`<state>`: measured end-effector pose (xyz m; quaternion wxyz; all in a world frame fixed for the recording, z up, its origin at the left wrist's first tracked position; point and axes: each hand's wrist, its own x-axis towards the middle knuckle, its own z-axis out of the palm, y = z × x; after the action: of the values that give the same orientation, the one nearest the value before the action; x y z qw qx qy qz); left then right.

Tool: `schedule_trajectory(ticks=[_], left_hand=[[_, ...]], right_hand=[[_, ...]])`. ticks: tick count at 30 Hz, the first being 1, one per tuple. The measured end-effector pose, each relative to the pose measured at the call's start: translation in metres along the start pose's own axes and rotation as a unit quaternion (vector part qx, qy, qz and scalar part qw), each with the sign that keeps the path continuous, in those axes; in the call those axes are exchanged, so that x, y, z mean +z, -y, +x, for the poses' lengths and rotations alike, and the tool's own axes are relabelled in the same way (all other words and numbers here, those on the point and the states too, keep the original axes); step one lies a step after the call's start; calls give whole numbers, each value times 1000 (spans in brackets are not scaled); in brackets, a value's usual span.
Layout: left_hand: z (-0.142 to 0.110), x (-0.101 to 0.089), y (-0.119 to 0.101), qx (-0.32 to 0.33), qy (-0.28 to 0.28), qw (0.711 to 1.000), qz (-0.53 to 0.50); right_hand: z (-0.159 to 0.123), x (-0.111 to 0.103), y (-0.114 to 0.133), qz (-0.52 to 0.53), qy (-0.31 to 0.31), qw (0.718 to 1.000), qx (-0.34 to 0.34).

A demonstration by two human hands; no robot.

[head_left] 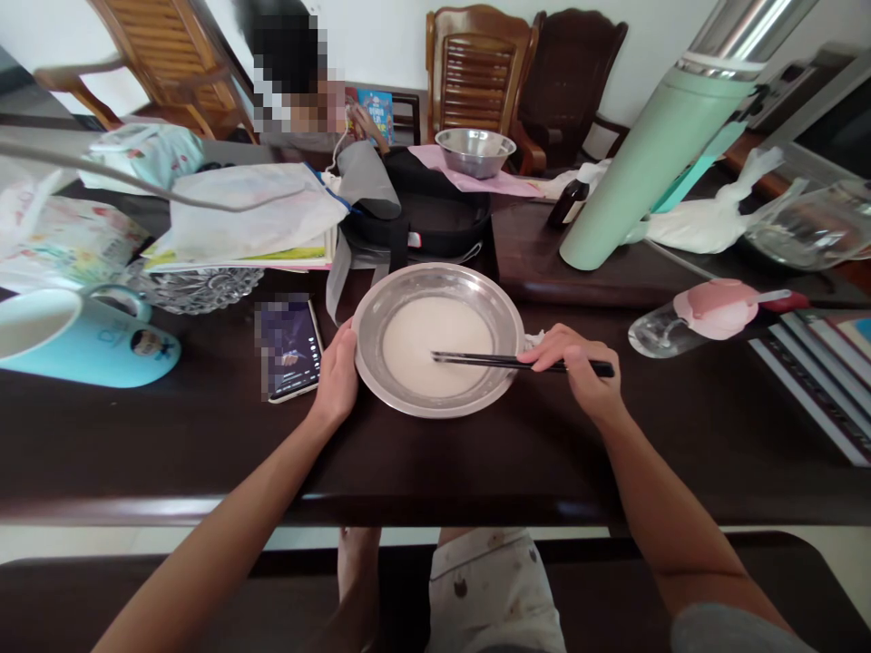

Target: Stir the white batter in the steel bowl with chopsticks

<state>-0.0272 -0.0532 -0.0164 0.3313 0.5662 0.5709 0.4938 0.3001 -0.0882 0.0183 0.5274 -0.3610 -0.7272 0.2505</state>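
A wide metal bowl (372,363) stands on the dark table in front of me, with a whitish liquid (435,331) in its bottom. My left hand (338,374) grips the bowl's left rim, thumb on top and the other fingers hidden against its side. Between the fingers of my right hand (583,367) is a pair of black chopsticks (500,360). Their tips reach the middle of the liquid from the right, lying low across the rim. A phone (292,349) with a lit screen lies just left of my left hand.
A blue mug (88,340) and cut-glass dish (197,286) are at left. A tall green thermos (630,172), a pink-lidded bottle (714,308) and several books (809,381) stand right. Behind lie a black case (442,213) and another metal bowl (476,156). A person (299,91) sits across.
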Motion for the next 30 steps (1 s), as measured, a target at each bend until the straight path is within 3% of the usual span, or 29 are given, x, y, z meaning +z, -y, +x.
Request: schedule_trajectory(ticks=[4, 10, 16, 21, 27, 30], left_hand=[[0, 0, 1, -1, 5, 1000, -10], [0, 0, 0, -2, 4, 1000, -6], [0, 0, 0, -1, 6, 1000, 1], [0, -1, 0, -3, 2, 1000, -6], [0, 0, -1, 2, 0, 1000, -9], [0, 0, -1, -1, 6, 1000, -10]], right_hand=[[1, 2, 0, -22, 62, 998, 5], [0, 0, -1, -1, -11, 1000, -5], [1, 2, 2, -30, 68, 997, 6], [0, 0, 0, -19, -15, 1000, -1], [2, 2, 0, -36, 64, 997, -5], [1, 1, -1, -60, 22, 998, -2]])
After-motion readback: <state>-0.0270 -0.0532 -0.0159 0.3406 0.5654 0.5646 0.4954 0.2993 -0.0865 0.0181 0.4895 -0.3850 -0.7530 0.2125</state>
